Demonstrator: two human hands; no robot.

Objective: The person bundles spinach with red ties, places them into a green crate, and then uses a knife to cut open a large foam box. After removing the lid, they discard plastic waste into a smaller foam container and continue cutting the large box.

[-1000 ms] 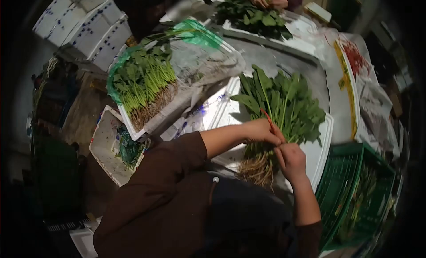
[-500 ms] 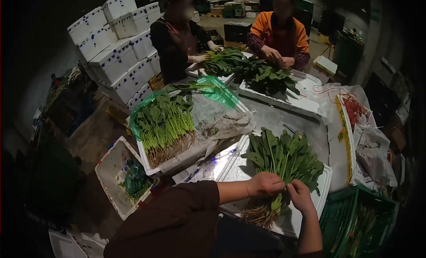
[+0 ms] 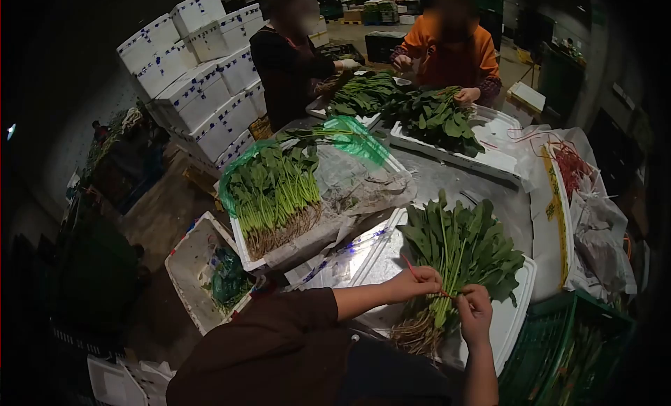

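A bunch of leafy greens (image 3: 461, 245) lies on a white foam lid (image 3: 514, 329), its leaves pointing away and its brown roots nearest my body. Across the stems runs a thin red tie (image 3: 411, 267). My left hand (image 3: 416, 283) pinches the tie at the left of the stems, with one end sticking up. On the right side of the stems, my right hand (image 3: 473, 309) is closed on the tie. More rooted greens (image 3: 276, 193) stand in a foam box (image 3: 255, 261) lined with green plastic, to the left.
Two co-workers (image 3: 283, 63) (image 3: 454, 49) stand across the metal table (image 3: 437, 179), beside trays of greens. Foam boxes (image 3: 192, 91) are stacked at the back left. A waste box (image 3: 189, 294) is at lower left, a green crate (image 3: 559, 343) at lower right, red ties (image 3: 572, 165) at right.
My hands have moved apart, and the red tie now shows between them. The view has shifted slightly. The co-worker in orange has spread both hands apart.
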